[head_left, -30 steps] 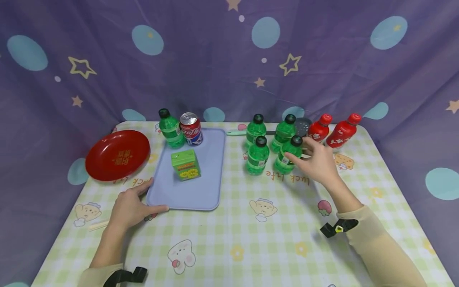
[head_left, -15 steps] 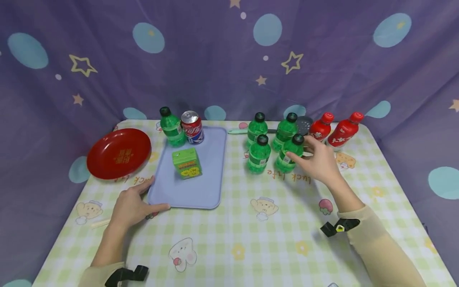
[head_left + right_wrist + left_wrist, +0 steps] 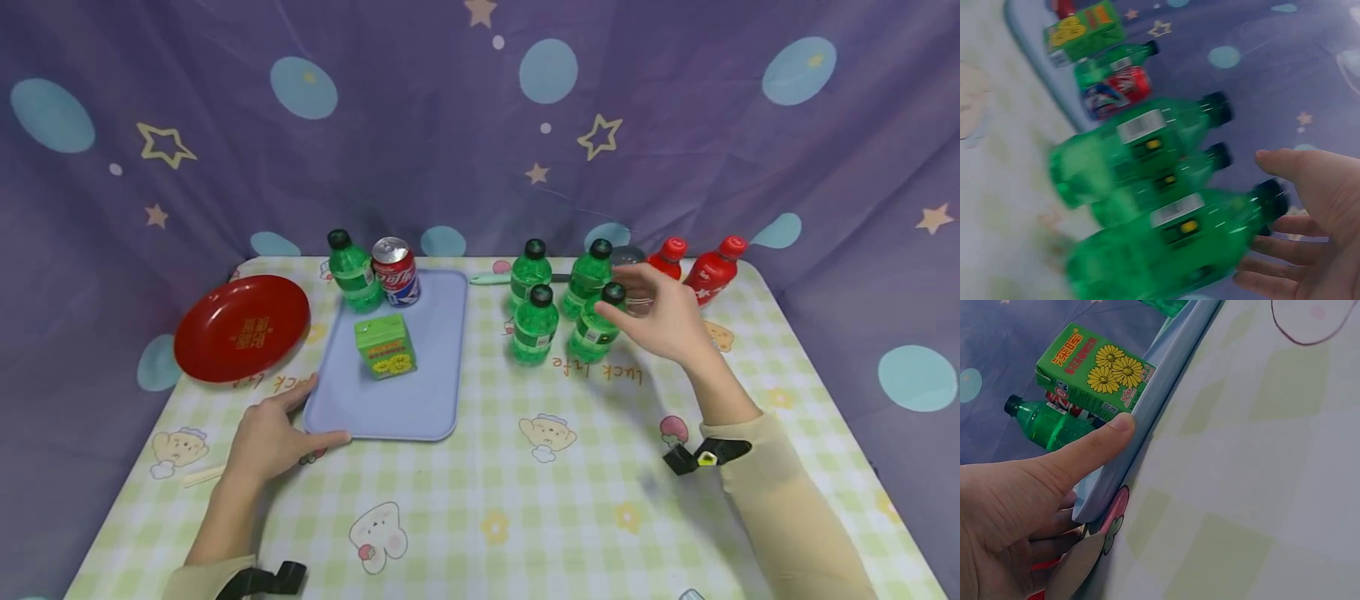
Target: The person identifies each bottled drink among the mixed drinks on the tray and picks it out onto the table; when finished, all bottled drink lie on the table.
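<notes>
My left hand (image 3: 264, 437) rests at the near left corner of a pale blue tray (image 3: 352, 417), its straight thumb along the front rim and the other fingers at the left side. On that tray stand a green juice carton (image 3: 386, 346), a red and blue soda can (image 3: 396, 273) and a green bottle (image 3: 355, 271). My right hand (image 3: 667, 317) is at the near right green bottle (image 3: 595, 333), fingers spread around its top with a gap at the thumb. Beside it stand green bottles at near left (image 3: 535, 329), back left (image 3: 530, 271) and back right (image 3: 587, 279).
Two red bottles, one half hidden (image 3: 664, 258) and one tilted in view (image 3: 712, 271), stand behind my right hand. A slotted turner (image 3: 491, 278) with a pale green handle lies behind the green bottles. A red plate (image 3: 243, 329) sits left of the tray.
My right hand has loosened from the near right green bottle and lifted slightly up, its fingers spreading. The bottle stays where it was. My left hand stays at the tray corner.
</notes>
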`<state>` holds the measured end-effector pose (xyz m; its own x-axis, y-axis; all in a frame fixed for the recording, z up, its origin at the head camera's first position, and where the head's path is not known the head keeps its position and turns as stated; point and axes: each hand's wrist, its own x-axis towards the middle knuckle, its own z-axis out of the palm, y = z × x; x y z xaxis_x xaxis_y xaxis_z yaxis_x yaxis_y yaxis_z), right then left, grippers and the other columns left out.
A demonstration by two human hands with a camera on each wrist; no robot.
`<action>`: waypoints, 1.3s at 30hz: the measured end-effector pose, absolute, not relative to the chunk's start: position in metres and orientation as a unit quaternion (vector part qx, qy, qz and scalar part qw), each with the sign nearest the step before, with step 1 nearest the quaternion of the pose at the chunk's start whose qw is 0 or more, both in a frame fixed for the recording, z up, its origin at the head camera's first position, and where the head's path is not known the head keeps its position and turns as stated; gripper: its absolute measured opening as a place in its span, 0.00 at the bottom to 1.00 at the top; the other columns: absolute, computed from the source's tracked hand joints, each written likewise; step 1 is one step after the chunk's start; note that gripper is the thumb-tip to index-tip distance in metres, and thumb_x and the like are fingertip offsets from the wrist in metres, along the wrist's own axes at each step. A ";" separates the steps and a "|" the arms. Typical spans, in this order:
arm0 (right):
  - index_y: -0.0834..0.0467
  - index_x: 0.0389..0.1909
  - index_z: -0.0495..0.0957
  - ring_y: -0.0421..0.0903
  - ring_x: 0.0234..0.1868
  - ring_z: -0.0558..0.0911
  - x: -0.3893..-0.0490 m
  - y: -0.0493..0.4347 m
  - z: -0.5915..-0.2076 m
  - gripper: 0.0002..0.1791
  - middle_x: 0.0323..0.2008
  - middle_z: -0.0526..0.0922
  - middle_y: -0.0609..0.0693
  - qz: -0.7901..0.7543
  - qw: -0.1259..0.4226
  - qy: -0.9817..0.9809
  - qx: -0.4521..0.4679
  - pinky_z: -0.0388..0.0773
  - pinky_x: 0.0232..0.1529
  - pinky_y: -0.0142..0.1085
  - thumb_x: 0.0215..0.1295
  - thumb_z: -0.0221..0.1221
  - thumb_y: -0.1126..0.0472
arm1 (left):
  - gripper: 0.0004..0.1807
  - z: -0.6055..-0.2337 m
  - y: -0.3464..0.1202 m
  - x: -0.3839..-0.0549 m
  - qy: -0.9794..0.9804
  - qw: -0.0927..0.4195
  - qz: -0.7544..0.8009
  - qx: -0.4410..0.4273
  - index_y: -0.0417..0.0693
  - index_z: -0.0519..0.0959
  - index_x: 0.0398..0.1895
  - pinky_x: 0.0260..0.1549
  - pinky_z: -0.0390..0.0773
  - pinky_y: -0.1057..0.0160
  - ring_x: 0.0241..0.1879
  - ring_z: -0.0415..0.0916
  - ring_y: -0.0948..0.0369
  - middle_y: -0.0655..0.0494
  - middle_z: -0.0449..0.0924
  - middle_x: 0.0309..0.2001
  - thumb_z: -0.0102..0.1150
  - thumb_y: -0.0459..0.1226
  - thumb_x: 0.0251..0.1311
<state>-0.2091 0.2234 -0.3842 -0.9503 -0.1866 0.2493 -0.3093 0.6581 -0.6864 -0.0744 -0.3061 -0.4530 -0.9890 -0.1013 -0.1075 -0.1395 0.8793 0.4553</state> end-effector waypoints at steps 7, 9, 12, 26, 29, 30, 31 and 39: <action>0.54 0.68 0.79 0.56 0.61 0.87 -0.228 0.209 -0.330 0.30 0.63 0.86 0.55 0.402 0.100 -0.892 0.181 0.86 0.61 0.56 0.68 0.72 0.51 | 0.68 -0.453 -0.306 -0.075 0.969 0.042 0.237 -0.061 0.43 0.67 0.80 0.64 0.75 0.29 0.71 0.69 0.28 0.33 0.70 0.74 0.82 0.69 0.38; 0.52 0.68 0.79 0.53 0.63 0.87 -0.233 0.200 -0.313 0.29 0.64 0.85 0.52 0.404 0.096 -0.889 0.191 0.85 0.64 0.54 0.69 0.71 0.49 | 0.68 -0.452 -0.307 -0.074 0.969 0.041 0.234 -0.063 0.43 0.67 0.80 0.63 0.76 0.28 0.70 0.69 0.28 0.33 0.70 0.74 0.82 0.69 0.38; 0.50 0.69 0.79 0.50 0.65 0.85 -0.240 0.185 -0.289 0.30 0.67 0.84 0.49 0.408 0.091 -0.885 0.205 0.84 0.67 0.52 0.69 0.70 0.47 | 0.67 -0.450 -0.308 -0.073 0.971 0.032 0.230 -0.060 0.42 0.68 0.79 0.61 0.77 0.28 0.68 0.71 0.28 0.32 0.71 0.73 0.82 0.69 0.38; 0.54 0.62 0.83 0.43 0.60 0.88 -0.273 0.085 -0.230 0.23 0.61 0.87 0.47 0.437 0.146 -0.842 0.280 0.85 0.61 0.32 0.70 0.70 0.50 | 0.68 -0.448 -0.308 -0.078 0.971 0.036 0.232 -0.056 0.41 0.68 0.79 0.63 0.75 0.27 0.69 0.70 0.27 0.32 0.71 0.73 0.82 0.69 0.38; 0.53 0.62 0.83 0.40 0.60 0.88 -0.279 0.061 -0.226 0.24 0.62 0.87 0.46 0.425 0.132 -0.846 0.294 0.85 0.60 0.28 0.71 0.69 0.48 | 0.68 -0.447 -0.307 -0.078 0.970 0.041 0.234 -0.055 0.41 0.67 0.79 0.63 0.74 0.27 0.70 0.70 0.27 0.32 0.71 0.73 0.82 0.70 0.38; 0.53 0.62 0.83 0.40 0.60 0.88 -0.281 0.053 -0.226 0.24 0.62 0.87 0.46 0.425 0.126 -0.846 0.297 0.84 0.60 0.27 0.71 0.69 0.48 | 0.68 -0.447 -0.307 -0.078 0.969 0.043 0.235 -0.055 0.41 0.67 0.79 0.63 0.74 0.27 0.70 0.69 0.27 0.32 0.71 0.73 0.82 0.70 0.38; 0.53 0.63 0.82 0.39 0.60 0.88 -0.283 0.045 -0.225 0.24 0.62 0.87 0.46 0.422 0.120 -0.847 0.299 0.83 0.60 0.25 0.71 0.69 0.48 | 0.68 -0.447 -0.307 -0.078 0.970 0.044 0.235 -0.054 0.41 0.68 0.79 0.63 0.74 0.27 0.70 0.70 0.27 0.32 0.71 0.73 0.82 0.70 0.38; 0.51 0.68 0.79 0.40 0.65 0.84 -0.292 -0.011 -0.236 0.28 0.67 0.84 0.47 0.411 0.077 -0.856 0.304 0.79 0.64 0.26 0.71 0.67 0.43 | 0.68 -0.449 -0.306 -0.077 0.970 0.044 0.233 -0.052 0.40 0.68 0.79 0.62 0.75 0.27 0.69 0.70 0.27 0.32 0.71 0.73 0.81 0.70 0.38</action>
